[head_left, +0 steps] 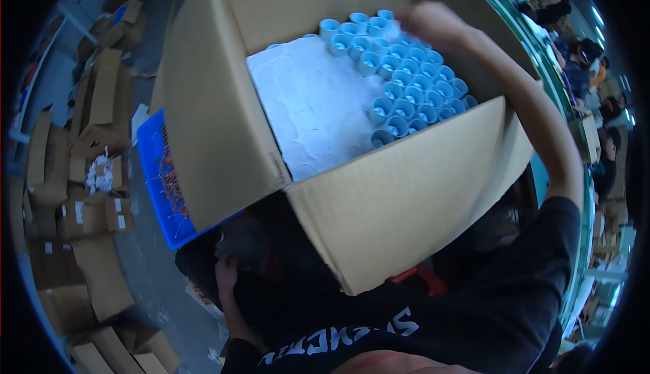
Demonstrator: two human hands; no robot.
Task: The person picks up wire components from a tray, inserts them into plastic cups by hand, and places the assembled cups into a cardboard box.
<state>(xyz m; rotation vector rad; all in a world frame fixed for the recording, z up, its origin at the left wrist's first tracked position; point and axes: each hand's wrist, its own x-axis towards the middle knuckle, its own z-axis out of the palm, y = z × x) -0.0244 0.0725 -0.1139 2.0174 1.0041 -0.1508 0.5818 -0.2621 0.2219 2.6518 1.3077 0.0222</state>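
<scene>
A large open cardboard box (399, 204) stands in front of me. Inside it, a white sheet (305, 113) with faint round dents covers the left part. Several light-blue cups (404, 108) stand upright in close rows on the right part, each with something small and pale inside. My right hand (433, 25) is over the far cups near the box's back wall; motion smears its fingers, so whether it holds anything is unclear. Low on the left, outside the box, my left hand (228, 269) is beside a greyish, blurred thing (238, 248) in shadow. Its fingers are too dark to make out.
Left of the box lies a blue tray (159, 184) with many small reddish pieces. Cardboard boxes (101, 103) crowd the floor farther left. A green-edged workbench (552, 96) runs along the right, with other people (582, 62) beyond it. Something red (423, 279) shows below the box.
</scene>
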